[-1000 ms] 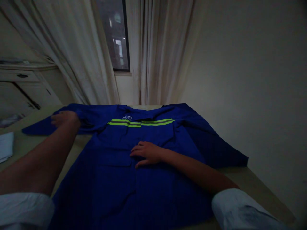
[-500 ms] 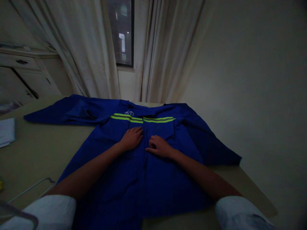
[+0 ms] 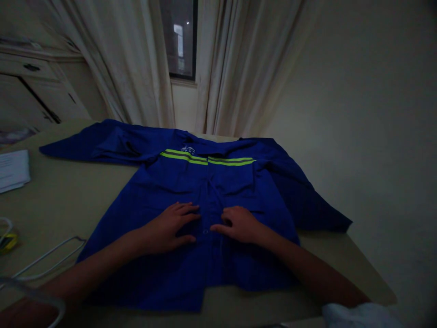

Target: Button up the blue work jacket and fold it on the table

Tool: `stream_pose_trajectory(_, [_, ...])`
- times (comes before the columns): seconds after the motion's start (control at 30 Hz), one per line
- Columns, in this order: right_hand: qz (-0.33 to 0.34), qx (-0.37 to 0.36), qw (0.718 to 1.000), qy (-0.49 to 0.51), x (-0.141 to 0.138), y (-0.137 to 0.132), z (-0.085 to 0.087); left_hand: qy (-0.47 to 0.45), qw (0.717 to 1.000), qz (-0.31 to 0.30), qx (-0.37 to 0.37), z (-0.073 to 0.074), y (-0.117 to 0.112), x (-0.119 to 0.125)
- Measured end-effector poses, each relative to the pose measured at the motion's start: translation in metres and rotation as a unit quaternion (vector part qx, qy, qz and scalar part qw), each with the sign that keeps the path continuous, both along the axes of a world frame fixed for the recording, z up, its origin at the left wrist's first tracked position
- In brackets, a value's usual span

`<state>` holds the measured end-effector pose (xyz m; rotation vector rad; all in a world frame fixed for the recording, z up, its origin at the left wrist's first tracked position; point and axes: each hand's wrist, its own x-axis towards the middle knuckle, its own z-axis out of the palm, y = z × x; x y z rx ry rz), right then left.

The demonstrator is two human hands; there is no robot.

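A blue work jacket [image 3: 232, 182] lies front up on the table, its sleeves stretched out to both sides. Yellow-green reflective stripes cross its chest, and a small white print sits above the left stripe. My left hand [image 3: 169, 229] rests on the left front panel, fingers spread and holding nothing. On the other side of the front opening, my right hand [image 3: 242, 224] touches the cloth with its fingers bent and its thumb apart, and no cloth shows pinched in it. One button is visible between the hands.
White wire hangers [image 3: 51, 251] lie at the table's left front. Beside them is a yellow object [image 3: 8, 243], partly out of view. Folded white papers [image 3: 14, 171] lie farther back. Curtains [image 3: 136, 68] and a window stand behind the table [image 3: 68, 191], a wall on the right.
Both hands have slid down the jacket front toward me, away from the chest stripes. The left fingers have spread wider. The jacket's lower edge has come into fuller view.
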<state>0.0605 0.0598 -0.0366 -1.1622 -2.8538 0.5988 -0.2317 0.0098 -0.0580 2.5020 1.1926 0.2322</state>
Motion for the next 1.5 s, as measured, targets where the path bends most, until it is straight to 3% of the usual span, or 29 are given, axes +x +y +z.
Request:
stream_pose_trajectory(0.1, [-0.028,-0.032,0.997,-0.06,-0.005,0.004,0.008,0.027,1.0,0.001,0.014,-0.008,-0.015,0.004])
stream_pose_trajectory(0.27, [0.036,-0.001,0.993,-0.113,-0.022,0.018,0.023,0.064,0.997,0.032,0.041,-0.016,-0.003,0.026])
stream_pose_trajectory(0.33, [0.078,-0.041,0.994,-0.06,-0.021,0.031,0.025,0.075,0.994,0.052,0.053,-0.01,0.008,0.034])
stream_pose_trajectory(0.43, [0.113,-0.176,0.975,0.075,-0.012,0.051,0.021,0.077,0.993,0.049,0.076,0.002,0.02,0.047])
stream_pose_trajectory(0.53, [0.087,-0.287,0.941,0.159,0.0,0.061,0.013,0.068,0.994,0.006,0.082,0.008,0.024,0.057])
stream_pose_trajectory(0.6, [0.054,-0.317,0.929,0.186,0.005,0.061,0.009,0.065,0.993,-0.003,0.096,0.005,0.022,0.06])
stream_pose_trajectory(0.77, [-0.014,-0.294,0.934,0.203,0.005,0.052,0.007,0.038,0.99,-0.047,0.127,-0.006,0.019,0.051])
stream_pose_trajectory(0.9, [-0.063,-0.239,0.947,0.205,-0.002,0.043,0.01,0.079,0.979,-0.097,0.162,-0.001,0.02,0.046])
stream_pose_trajectory(1.13, [-0.107,-0.105,0.973,0.178,-0.022,0.014,0.017,0.024,0.979,-0.049,0.197,0.006,0.019,0.048])
stream_pose_trajectory(1.37, [-0.109,-0.197,0.955,0.196,-0.027,0.012,0.009,-0.035,0.975,0.006,0.219,-0.01,0.015,0.051])
stream_pose_trajectory(1.5, [-0.132,-0.284,0.922,0.227,-0.023,0.016,0.008,-0.076,0.969,0.053,0.229,-0.02,0.011,0.053])
